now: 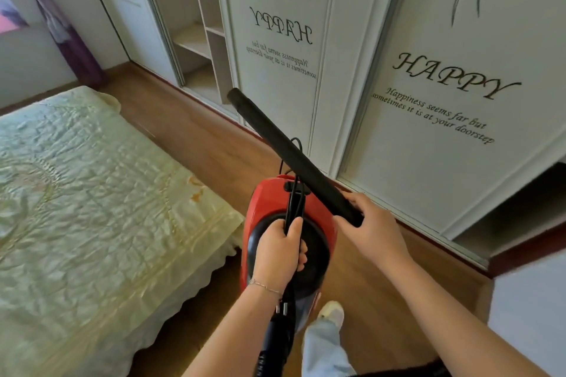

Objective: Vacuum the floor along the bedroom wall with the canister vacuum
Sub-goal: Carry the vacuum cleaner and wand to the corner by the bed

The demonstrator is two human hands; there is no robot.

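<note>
Head view: left hand, grip clamped on red canister vacuum handle plus bundled cord, between bed left and wardrobe doors right. Right hand, grip wrapped round near end of black wand. Risk: raised far tip swings and knocks a door; dangling cord snags shoe.

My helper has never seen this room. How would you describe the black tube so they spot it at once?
Find the white wardrobe doors lettered HAPPY; before them is a red canister vacuum. The black tube slants above it toward the doors, its near end in the right hand. Unlike the thin cord beside it, it is thick, straight and matt.
</note>
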